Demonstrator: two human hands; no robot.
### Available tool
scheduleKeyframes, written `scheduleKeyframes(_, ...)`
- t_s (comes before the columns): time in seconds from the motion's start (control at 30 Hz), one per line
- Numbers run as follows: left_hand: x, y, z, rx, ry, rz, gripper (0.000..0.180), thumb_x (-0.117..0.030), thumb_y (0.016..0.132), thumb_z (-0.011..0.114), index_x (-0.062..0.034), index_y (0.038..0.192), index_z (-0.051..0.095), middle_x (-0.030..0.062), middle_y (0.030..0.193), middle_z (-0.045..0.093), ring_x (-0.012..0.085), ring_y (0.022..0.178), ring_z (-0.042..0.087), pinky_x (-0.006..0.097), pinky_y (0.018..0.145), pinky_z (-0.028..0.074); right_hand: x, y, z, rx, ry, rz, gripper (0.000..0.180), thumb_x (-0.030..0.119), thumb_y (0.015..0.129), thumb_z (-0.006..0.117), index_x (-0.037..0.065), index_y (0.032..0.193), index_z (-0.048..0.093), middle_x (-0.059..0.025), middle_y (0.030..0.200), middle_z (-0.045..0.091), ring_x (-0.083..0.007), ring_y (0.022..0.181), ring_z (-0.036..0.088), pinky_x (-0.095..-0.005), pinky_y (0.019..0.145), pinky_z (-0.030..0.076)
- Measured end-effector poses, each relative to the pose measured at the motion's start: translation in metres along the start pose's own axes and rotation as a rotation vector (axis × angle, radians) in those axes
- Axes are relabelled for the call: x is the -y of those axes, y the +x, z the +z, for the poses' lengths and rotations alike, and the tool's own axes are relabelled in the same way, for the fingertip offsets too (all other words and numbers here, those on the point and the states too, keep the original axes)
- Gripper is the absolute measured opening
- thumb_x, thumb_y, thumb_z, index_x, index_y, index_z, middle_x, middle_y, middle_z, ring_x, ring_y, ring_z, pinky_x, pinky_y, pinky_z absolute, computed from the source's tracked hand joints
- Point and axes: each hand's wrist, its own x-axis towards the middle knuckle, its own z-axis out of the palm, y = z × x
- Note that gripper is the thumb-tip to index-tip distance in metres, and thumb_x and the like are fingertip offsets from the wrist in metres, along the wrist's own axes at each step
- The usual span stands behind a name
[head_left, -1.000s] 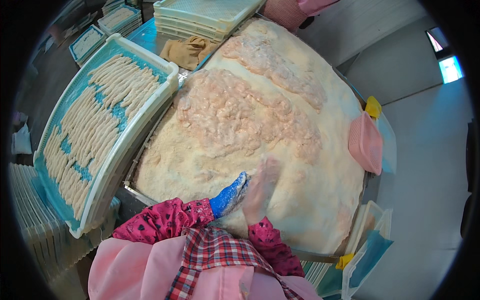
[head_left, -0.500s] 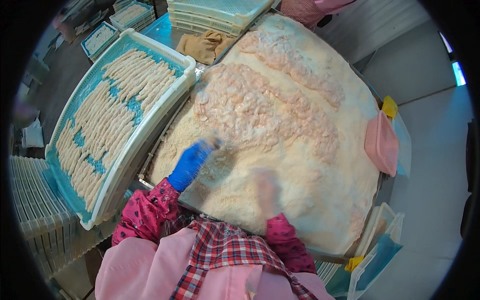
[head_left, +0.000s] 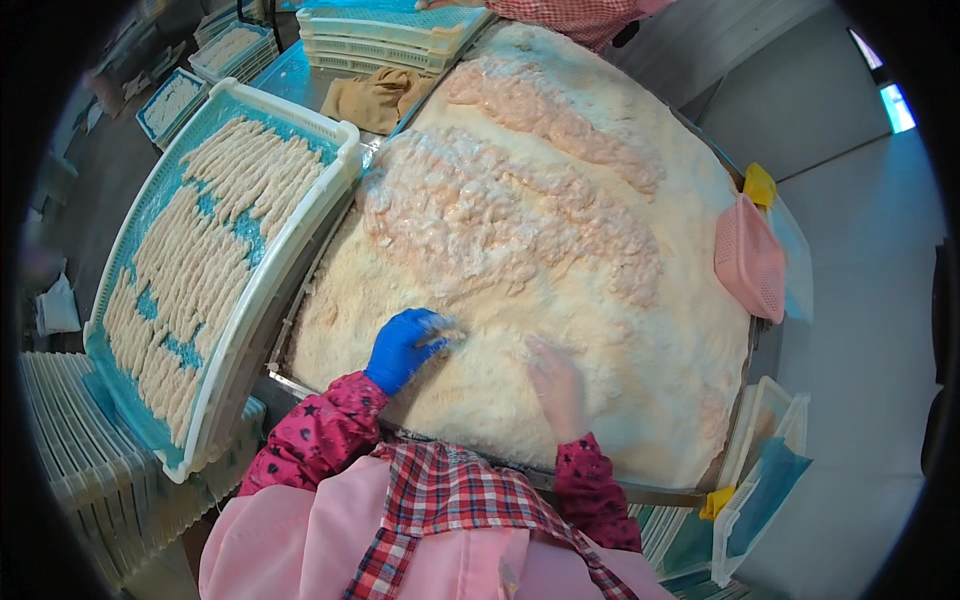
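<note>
My left hand (head_left: 405, 348), in a blue glove, is low over the pale crumbs (head_left: 480, 385) at the near left of the table. Its crumb-dusted fingers are curled together around a small coated bit whose kind I cannot make out. To its right, my right hand (head_left: 558, 388) looks pale and slightly blurred, fingers stretched toward the crumbs, with nothing visible in them. Beyond both hands spreads a heap of wet pink raw meat pieces (head_left: 470, 205). At the left, a white-rimmed tray (head_left: 345, 165) with a blue lining carries rows of crumb-coated strips (head_left: 190, 255).
Stacked trays (head_left: 375, 45) and a brown cloth (head_left: 375, 100) lie at the far left. A pink basket (head_left: 750, 260) and a yellow object (head_left: 760, 185) sit on the right edge. More trays (head_left: 70, 420) stand lower left. Across the table is another person's checked sleeve (head_left: 570, 15).
My left hand has moved right and nearer, its fingers now curled low at the crumbs. My right hand has shifted slightly right and is less blurred. The whole view has shifted a little.
</note>
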Motion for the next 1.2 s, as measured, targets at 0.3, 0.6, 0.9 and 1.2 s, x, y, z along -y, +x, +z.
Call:
scheduleKeyframes(0.3, 0.031, -0.036, -0.047, -0.272, -1.857, -0.232, 0.041, -0.026, 0.096, 0.042, -0.0094, 0.133, 0.038, 0.0033, 0.116, 0.057, 0.0154, 0.086, 0.059, 0.030, 0.078, 0.050, 0.057, 0.055, 0.088, 0.184, 0.042, -0.411, 0.035, 0.003, 0.080, 0.060, 0.002, 0.114, 0.057, -0.0144, 0.110, 0.061, -0.0266, 0.103, 0.058, -0.0317, 0.086, 0.046)
scheduleKeyframes(0.6, 0.028, -0.047, -0.036, -0.323, -1.855, -0.332, 0.042, -0.031, 0.097, 0.039, -0.0084, 0.132, 0.039, 0.0054, 0.119, 0.055, 0.0133, 0.081, 0.056, 0.028, 0.070, 0.049, 0.072, 0.049, 0.092, 0.193, 0.052, -0.385, 0.031, 0.007, 0.078, 0.056, 0.008, 0.109, 0.061, -0.0100, 0.109, 0.061, -0.0230, 0.101, 0.058, -0.0311, 0.086, 0.047)
scheduleKeyframes(0.9, -0.028, -0.025, -0.021, -0.076, -2.068, -0.126, 0.050, -0.031, 0.096, 0.040, -0.0098, 0.140, 0.027, 0.0130, 0.133, 0.043, 0.0221, 0.103, 0.053, 0.033, 0.088, 0.045, 0.058, 0.059, 0.106, 0.263, 1.139, 0.507, 0.024, 0.016, 0.094, 0.047, 0.008, 0.113, 0.059, 0.0012, 0.098, 0.063, -0.0060, 0.075, 0.055, -0.0211, 0.068, 0.046)
scheduleKeyframes(1.2, -0.056, 0.019, 0.010, -0.546, -1.296, 0.102, 0.056, -0.029, 0.096, 0.040, -0.0090, 0.144, 0.016, 0.0137, 0.144, 0.028, 0.0228, 0.131, 0.029, 0.037, 0.108, 0.024, 0.144, 0.009, 0.084, 0.027, 1.039, -0.036, 0.062, 0.042, 0.097, 0.023, -0.003, 0.139, 0.022, -0.0156, 0.145, 0.024, -0.0248, 0.133, 0.023, -0.0340, 0.109, 0.017)
